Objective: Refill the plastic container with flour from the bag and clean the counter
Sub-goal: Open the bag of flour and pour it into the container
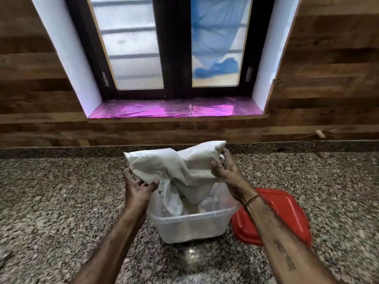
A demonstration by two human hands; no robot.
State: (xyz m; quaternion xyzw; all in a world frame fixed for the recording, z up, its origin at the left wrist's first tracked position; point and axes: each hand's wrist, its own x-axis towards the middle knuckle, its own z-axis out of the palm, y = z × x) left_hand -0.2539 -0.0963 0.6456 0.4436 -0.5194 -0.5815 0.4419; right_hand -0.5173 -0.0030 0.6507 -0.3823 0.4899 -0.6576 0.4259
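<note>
A white flour bag [174, 163] is held tipped over a clear plastic container [190, 224] in the middle of the granite counter [61, 191]. The bag's lower end hangs down inside the container. My left hand [138, 190] grips the bag's left side, thumb on the front. My right hand [227, 171] pinches the bag's right end, higher up. Some pale flour shows through the container's walls. Both hands look dusted with flour.
A red lid [287, 212] lies flat on the counter just right of the container, partly under my right forearm. Behind the counter runs a wood-panelled wall with a window and a pink-lined sill [174, 109].
</note>
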